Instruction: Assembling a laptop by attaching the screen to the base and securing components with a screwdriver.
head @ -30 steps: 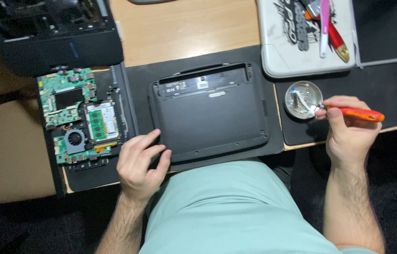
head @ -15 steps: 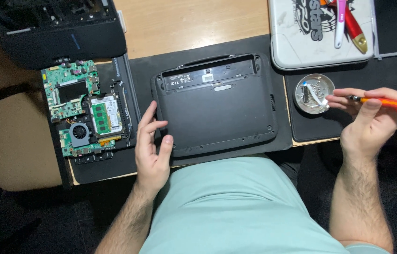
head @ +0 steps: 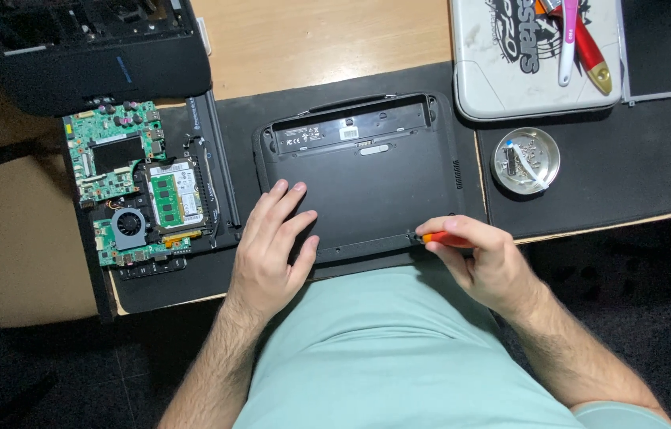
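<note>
Head view: the laptop base (head: 363, 187) (on the tabletop mat (head: 605, 179)) is steadied by the flat, released left hand (head: 272, 250), so the screwdriver (head: 440, 237), clenched in right-hand fingers (head: 462, 230), can be set at its near edge.

The scene is lit evenly and fairly brightly from above. Soft, short shadows are cast beneath the left hand (head: 272, 246) and right hand (head: 486, 266) onto the black laptop base (head: 367, 187). Mild glare is seen on the round metal dish (head: 526, 159). The centre is rendered sharply; the floor at the lower edges is left dark and indistinct.
</note>
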